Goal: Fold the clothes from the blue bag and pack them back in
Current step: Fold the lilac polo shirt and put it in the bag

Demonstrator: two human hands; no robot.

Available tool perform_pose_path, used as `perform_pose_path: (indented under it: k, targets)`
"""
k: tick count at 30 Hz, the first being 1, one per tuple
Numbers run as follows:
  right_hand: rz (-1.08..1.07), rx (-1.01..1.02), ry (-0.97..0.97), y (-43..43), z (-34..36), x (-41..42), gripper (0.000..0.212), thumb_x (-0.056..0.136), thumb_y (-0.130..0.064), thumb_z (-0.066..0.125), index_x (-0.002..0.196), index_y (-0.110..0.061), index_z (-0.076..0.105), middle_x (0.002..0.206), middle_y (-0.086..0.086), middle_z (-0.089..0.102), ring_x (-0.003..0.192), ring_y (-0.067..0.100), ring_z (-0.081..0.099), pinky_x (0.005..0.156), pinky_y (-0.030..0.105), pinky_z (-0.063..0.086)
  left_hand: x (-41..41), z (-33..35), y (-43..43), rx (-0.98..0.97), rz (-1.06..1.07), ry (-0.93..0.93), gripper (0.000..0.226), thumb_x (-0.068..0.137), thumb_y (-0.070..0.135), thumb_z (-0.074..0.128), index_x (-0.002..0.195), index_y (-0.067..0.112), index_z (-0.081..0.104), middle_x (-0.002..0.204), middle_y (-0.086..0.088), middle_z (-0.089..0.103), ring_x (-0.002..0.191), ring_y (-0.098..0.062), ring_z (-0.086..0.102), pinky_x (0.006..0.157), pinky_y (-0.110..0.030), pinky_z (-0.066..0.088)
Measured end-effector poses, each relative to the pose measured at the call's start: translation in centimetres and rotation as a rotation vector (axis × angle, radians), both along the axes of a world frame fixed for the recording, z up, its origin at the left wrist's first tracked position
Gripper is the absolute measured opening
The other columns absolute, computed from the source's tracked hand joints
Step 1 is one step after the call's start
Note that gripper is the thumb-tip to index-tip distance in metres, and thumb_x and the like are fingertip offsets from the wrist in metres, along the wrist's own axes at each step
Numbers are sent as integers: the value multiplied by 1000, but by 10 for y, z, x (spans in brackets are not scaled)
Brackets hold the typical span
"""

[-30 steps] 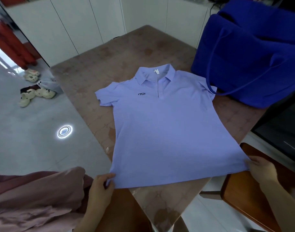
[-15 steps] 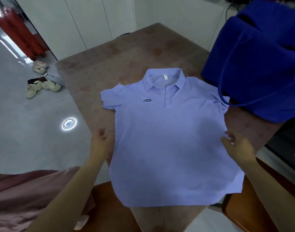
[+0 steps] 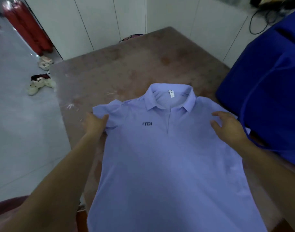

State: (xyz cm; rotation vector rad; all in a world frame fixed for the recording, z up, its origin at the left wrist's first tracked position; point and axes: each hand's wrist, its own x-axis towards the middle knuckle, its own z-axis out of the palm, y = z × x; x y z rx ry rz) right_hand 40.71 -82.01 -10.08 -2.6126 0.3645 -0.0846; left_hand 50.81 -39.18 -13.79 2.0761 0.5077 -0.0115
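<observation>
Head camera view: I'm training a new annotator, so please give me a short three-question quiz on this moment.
1. True or false: the polo shirt lies front up on the table, with its collar pointing away from the person.
2. Which part of the shirt does the left hand grip? A) the collar B) a sleeve C) the bottom hem
3. Short answer: which hand is beside the blue bag, with its fingers spread over the shirt's shoulder?

Key: 1 true; 2 B; 3 the right hand.
</observation>
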Motion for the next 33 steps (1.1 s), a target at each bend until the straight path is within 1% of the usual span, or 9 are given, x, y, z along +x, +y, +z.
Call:
perform_pose_path:
  k: [2, 5, 9, 15, 20, 23, 26, 30, 33]
  targets:
    - [-40, -49, 90, -21, 2, 16, 44, 94, -17, 53, 137, -8, 46, 137, 17, 49, 122, 34, 48, 103, 37, 35, 25, -14, 9, 213, -107, 49, 89, 62, 56, 61, 128, -3, 43, 126, -28, 51, 114, -42, 52, 94, -53, 44]
    - [-106, -164, 202, -47, -8, 30, 46, 94, -13, 46, 139, -9, 39, 136, 19, 46, 120, 36, 47, 102, 42, 38, 50, -22, 10, 476, -263, 85, 70, 81, 36, 68, 139, 10, 38, 135, -24, 44, 120, -44, 46, 102, -50, 37]
    - [-170, -387, 298, -58, -15, 36, 41, 91, -26, 56, 124, -3, 48, 121, 22, 54, 109, 39, 53, 82, 42, 44, 73, -22, 15, 692, -356, 45, 25, 85, 17, 62, 104, 1, 64, 107, -32, 60, 101, -46, 54, 91, -48, 44]
    - [-119, -364, 447, -68, -8, 39, 26, 87, -39, 52, 79, -14, 50, 100, 10, 59, 82, 28, 53, 69, 35, 45, 72, 6, 27, 680, -230, 34, 21, 89, 24, 58, 90, 3, 59, 95, -27, 61, 88, -42, 58, 78, -44, 48]
    - [-142, -191, 467, -83, -1, 30, 42, 83, -56, 53, 82, -14, 48, 84, 6, 56, 72, 26, 55, 64, 36, 47, 67, 19, 36, 719, -428, 304, 36, 83, 37, 68, 89, 2, 64, 94, -20, 64, 82, -34, 57, 71, -37, 44]
    - [-138, -190, 533, -87, 3, 24, 38, 83, -42, 63, 80, -5, 57, 75, 8, 57, 66, 23, 53, 57, 32, 43, 66, 20, 45, 551, -380, 300, 41, 84, 31, 70, 90, -9, 65, 87, -26, 61, 82, -36, 57, 74, -43, 43]
    - [-197, -65, 323, -81, 9, 28, 33, 90, -28, 58, 64, -7, 54, 66, 10, 56, 61, 25, 49, 53, 31, 34, 63, 34, 38, 496, -292, 185, 37, 80, 27, 72, 71, -6, 58, 62, -20, 51, 63, -30, 52, 66, -49, 49]
    - [-189, -65, 293, -67, 23, 36, 28, 93, -27, 56, 70, -10, 58, 84, 16, 63, 71, 27, 51, 60, 30, 35, 58, 64, -6, 557, -303, 95, 22, 84, 16, 62, 71, -1, 60, 60, -20, 58, 59, -30, 64, 58, -37, 50]
    - [-208, 286, 215, -49, 36, 39, 18, 91, -30, 61, 89, -12, 61, 88, 10, 63, 69, 19, 57, 48, 26, 45, 46, 77, -56, 12, -378, 181, 24, 91, 28, 61, 80, 6, 59, 72, -16, 60, 48, -17, 64, 45, -28, 53]
